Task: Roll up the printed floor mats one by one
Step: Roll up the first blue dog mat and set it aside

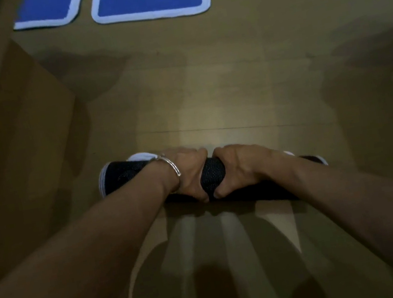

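- Forearms closest, reaching in from the near edge, with a thin bracelet (169, 165) on the left wrist.
- Left hand (189, 173) and right hand (238, 167) side by side, knuckles almost touching. Both wrapped tight round the rolled mat (212, 175), fingers curled over its far side and thumbs tucked against its near side.
- Rolled mat right under the fingers, lying crosswise on the floor (204, 81) and sticking out well past each hand to left and right.
- Black dotted backing turned outward, plain to see in the gap between the two thumbs. White edging and a pale scrap of the face side at the end left of the left fingers. Print hidden inside the roll.
- Judged as the closing squeeze on this roll, with no flat stretch visible ahead of the fingertips.
- To do it well:
  - Press down and inward evenly with both hands, tightening the core rather than flattening it.
  - Check for level ends and no coning, given both grips in the middle and the ends unheld.
  - Ease off slowly against a likely spring-back of the backing.
- Far beyond the fingertips, two flat mats not yet rolled: a blue mat (151, 1) with a white border and orange and white print, and a second blue mat (45, 12) just left of it, close but not overlapping.
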`<act>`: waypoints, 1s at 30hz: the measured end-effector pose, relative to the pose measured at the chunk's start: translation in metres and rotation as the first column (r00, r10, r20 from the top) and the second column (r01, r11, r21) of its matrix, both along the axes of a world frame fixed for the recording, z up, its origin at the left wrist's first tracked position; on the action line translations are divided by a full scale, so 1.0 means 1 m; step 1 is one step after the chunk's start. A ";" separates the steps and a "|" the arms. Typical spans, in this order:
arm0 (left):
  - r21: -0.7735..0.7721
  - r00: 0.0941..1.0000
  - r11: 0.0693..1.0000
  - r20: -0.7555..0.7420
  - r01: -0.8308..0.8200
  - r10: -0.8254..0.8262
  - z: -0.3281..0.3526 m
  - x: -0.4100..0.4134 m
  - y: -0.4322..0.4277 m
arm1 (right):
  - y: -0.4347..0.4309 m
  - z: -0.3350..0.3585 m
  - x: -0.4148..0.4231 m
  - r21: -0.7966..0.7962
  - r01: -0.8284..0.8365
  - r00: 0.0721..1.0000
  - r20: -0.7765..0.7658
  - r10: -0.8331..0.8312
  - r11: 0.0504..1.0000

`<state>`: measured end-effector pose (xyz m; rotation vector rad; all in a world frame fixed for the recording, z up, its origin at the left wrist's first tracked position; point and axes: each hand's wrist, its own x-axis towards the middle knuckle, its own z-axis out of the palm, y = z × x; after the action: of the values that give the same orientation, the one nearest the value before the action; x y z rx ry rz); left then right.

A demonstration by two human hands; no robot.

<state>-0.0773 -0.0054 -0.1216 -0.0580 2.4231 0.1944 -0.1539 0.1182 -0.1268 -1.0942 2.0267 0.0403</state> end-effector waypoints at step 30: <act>-0.492 0.783 0.854 -0.458 0.171 -0.420 0.696 -0.135 0.005 | 0.024 0.662 -0.118 -0.506 0.131 0.867 -0.359 -0.346 0.852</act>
<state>-0.2125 -0.0004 0.5741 0.2290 2.9647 -0.5561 -0.2721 0.1423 0.5357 -1.1764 2.6713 -0.3912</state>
